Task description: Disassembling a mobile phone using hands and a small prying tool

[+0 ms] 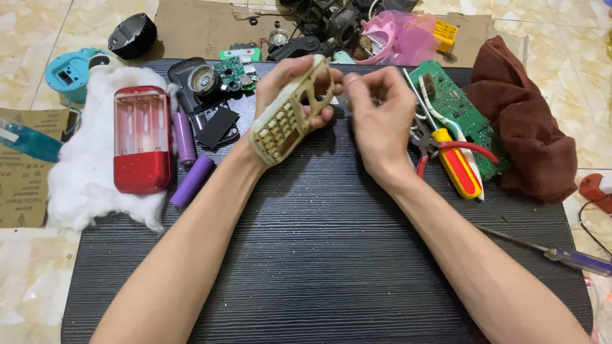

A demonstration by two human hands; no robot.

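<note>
On the dark ribbed mat (319,255), far centre, the left hand (290,89) wraps its fingers around a yellowed phone keypad shell (287,118), gripping its long edges. It looks light, thin, rigid plastic, likely brittle. The right hand (376,121), just right, pinches something too small to tell.

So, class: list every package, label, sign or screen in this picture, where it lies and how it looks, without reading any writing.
Cardboard sheet: far left, under the white wadding; flat, brown, with dark printed marks.
Cardboard sheet: top, behind the black mat; flat, brown, torn edge.
Pink plastic bag: top right of centre; crumpled, translucent.
Phone cover: in the left hand; beige, empty screen window, no display.
</note>
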